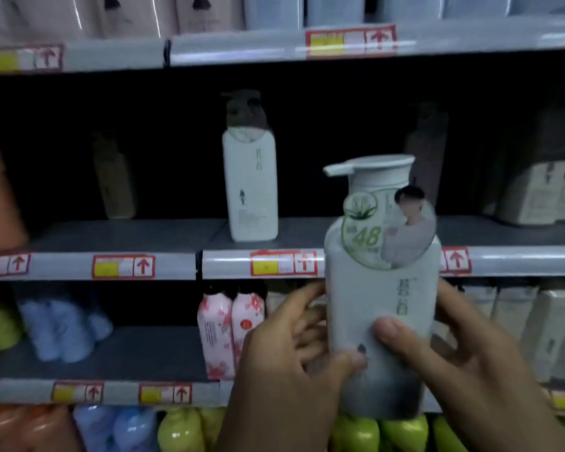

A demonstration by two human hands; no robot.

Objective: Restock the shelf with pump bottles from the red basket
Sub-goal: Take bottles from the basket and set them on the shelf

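Observation:
I hold a pale grey-white pump bottle (380,288) upright in front of the shelves, its white pump head at the top and a round green "48" sticker on its neck. My left hand (284,363) grips its left side and lower front. My right hand (454,363) wraps the right side, thumb across the front. On the middle shelf (128,236) stands one similar white pump bottle with a dark pump (250,177), up and left of the held one. The red basket is not in view.
Dim brown bottles (115,181) stand further back on the middle shelf, and boxes (542,194) at its right. Pink floral bottles (229,324) and blue bottles (62,327) fill the lower shelf; green bottles (183,432) line the bottom. Price rails (124,265) edge each shelf.

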